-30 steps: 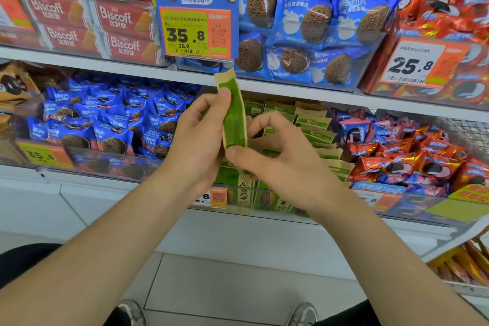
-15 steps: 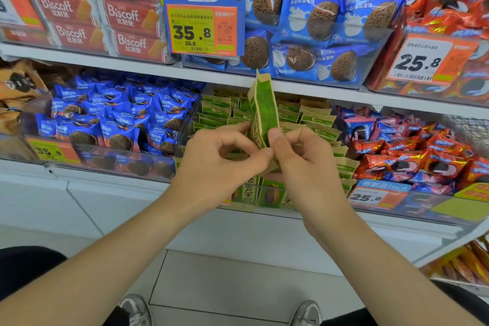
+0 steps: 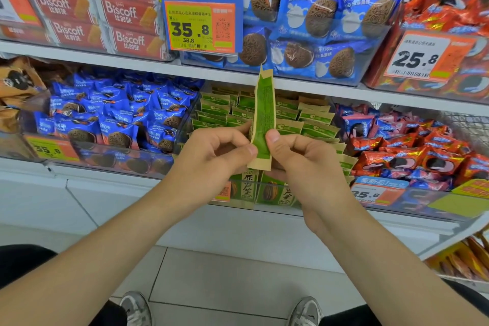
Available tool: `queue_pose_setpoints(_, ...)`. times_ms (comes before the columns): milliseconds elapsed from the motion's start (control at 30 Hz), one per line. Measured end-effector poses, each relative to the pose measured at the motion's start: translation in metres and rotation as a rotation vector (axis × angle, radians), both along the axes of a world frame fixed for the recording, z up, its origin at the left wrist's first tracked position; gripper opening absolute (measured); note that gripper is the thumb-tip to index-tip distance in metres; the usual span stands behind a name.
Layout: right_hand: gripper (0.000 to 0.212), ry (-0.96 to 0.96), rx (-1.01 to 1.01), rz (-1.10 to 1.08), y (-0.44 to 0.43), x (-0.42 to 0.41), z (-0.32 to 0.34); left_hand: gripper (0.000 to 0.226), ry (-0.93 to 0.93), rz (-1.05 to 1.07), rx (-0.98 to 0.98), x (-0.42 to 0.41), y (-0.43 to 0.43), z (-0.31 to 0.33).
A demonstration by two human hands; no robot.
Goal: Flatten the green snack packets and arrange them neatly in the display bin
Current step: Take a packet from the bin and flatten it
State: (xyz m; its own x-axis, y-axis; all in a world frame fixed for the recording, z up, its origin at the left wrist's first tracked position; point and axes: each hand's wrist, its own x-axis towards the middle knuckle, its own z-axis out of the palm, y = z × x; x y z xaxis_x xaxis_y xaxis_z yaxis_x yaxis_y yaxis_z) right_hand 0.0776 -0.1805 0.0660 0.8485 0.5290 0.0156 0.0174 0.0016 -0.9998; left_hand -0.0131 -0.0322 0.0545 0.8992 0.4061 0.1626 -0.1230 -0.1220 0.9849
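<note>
Compared with a second ago, the left hand (image 3: 211, 156) has dropped from the upper part of the held green packet (image 3: 263, 116) to its lower end. The right hand (image 3: 301, 164) has closed in beside it, so that the two thumbs now nearly meet across the packet. Each hand pinches the packet between thumb and curled fingers, just above its tan bottom seal.

The packet stands upright, its long green face toward the camera and its top seal level with the edge of the upper shelf (image 3: 132, 66). This grip appears to serve flattening: with both thumbs low on the face, the contents can be pressed and spread upward before stowing.

The packet is held directly in front of the display bin (image 3: 254, 193), not yet in it. Behind it, the stocked packets (image 3: 312, 116) stand in rows on edge, tan seals upward, which suggests the orientation wanted.

Blue packets (image 3: 119, 119) fill the neighbouring bin to the left and red packets (image 3: 412, 151) the one to the right. A price tag (image 3: 197, 25) hangs above.
</note>
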Motion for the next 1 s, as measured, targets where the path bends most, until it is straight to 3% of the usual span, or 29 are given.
queue_pose_setpoints(167, 0.041, 0.084, 0.071, -0.022, 0.004, -0.003, -0.002, 0.021, -0.034, 0.021, -0.189, 0.002, -0.001, 0.002)
queue_pose_setpoints(267, 0.031, 0.144, 0.113, 0.077, 0.003, -0.006, 0.002, 0.021, -0.035, -0.003, -0.23, 0.002, 0.0, 0.003)
queue_pose_setpoints(333, 0.03, 0.122, 0.126, 0.07, 0.002, -0.005, 0.005, 0.016, -0.04, -0.003, -0.271, 0.001, 0.001, 0.005)
queue_pose_setpoints(433, 0.034, -0.008, 0.106, -0.018, 0.001, 0.0, 0.007, 0.036, 0.013, 0.018, -0.257, 0.001, 0.0, 0.009)
queue_pose_setpoints(500, 0.028, -0.094, 0.069, -0.018, 0.003, 0.002, 0.008, 0.03, 0.047, 0.02, -0.21, 0.001, -0.002, 0.009)
queue_pose_setpoints(700, 0.032, -0.039, 0.196, 0.114, 0.003, -0.003, 0.011, 0.023, -0.01, 0.153, -0.32, 0.004, 0.003, 0.001)
queue_pose_setpoints(800, 0.017, -0.173, 0.13, 0.062, 0.002, -0.006, 0.005, 0.022, -0.049, 0.228, -0.239, 0.005, 0.002, 0.002)
queue_pose_setpoints(900, 0.011, -0.146, 0.157, -0.032, 0.001, -0.006, 0.003, 0.016, -0.077, 0.293, -0.09, 0.005, 0.0, 0.001)
queue_pose_setpoints(1000, 0.005, -0.254, 0.135, -0.066, 0.0, -0.005, 0.005, 0.025, -0.13, 0.138, 0.15, 0.001, -0.004, 0.0)
